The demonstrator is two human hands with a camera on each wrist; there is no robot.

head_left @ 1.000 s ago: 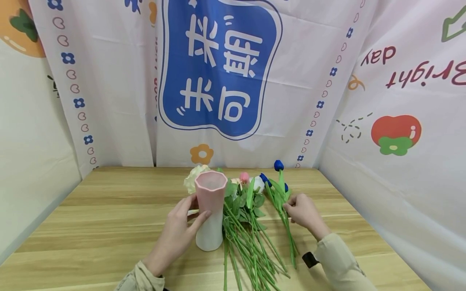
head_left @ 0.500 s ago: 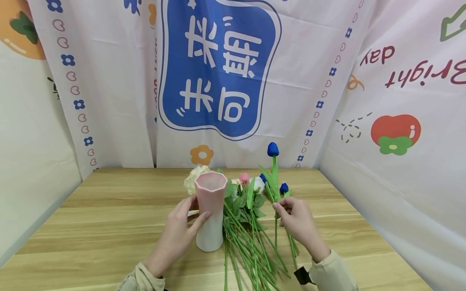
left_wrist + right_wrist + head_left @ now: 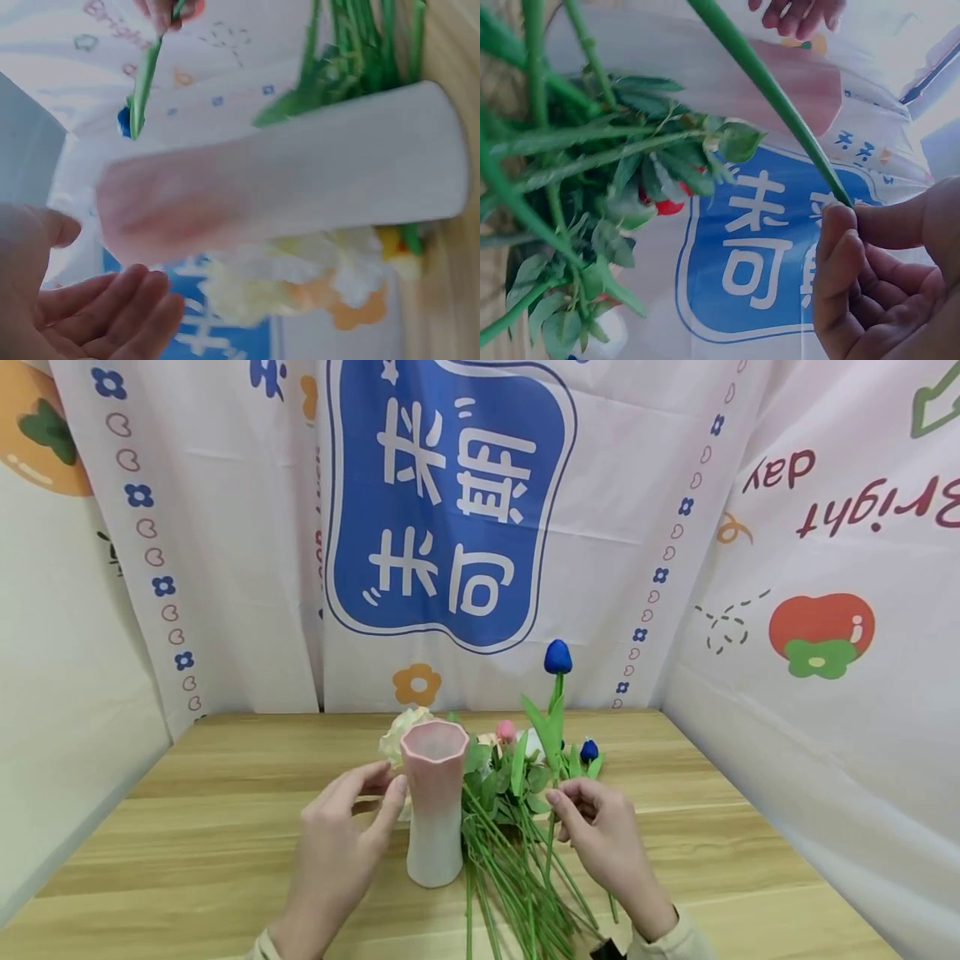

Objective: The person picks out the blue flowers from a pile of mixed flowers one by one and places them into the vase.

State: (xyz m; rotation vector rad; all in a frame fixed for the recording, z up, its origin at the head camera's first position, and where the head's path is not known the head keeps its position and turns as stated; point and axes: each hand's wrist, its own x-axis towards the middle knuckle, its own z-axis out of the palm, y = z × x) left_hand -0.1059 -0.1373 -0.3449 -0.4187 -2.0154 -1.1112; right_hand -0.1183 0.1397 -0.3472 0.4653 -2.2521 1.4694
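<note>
A tall vase (image 3: 435,814), pink at the top and white below, stands upright on the wooden table. To its left is my left hand (image 3: 333,839), its fingers loosely bent with a gap between them and the vase. The left wrist view shows that hand (image 3: 97,300) apart from the vase's pink rim end. My right hand (image 3: 611,839) pinches the green stem (image 3: 780,105) of a blue tulip (image 3: 558,657) between thumb and fingers. That tulip is upright, its bloom above the vase's rim height.
Several cut flowers lie right of the vase, their long green stems (image 3: 517,893) toward me. Among them are a pink bloom (image 3: 506,732) and another blue tulip (image 3: 589,750). A cream flower (image 3: 405,733) lies behind the vase. Printed cloth (image 3: 247,568) surrounds the table (image 3: 225,827).
My right hand has picked up a blue tulip, raised it upright and moved it left toward the vase. My left hand has let go of the vase and drawn back to the left.
</note>
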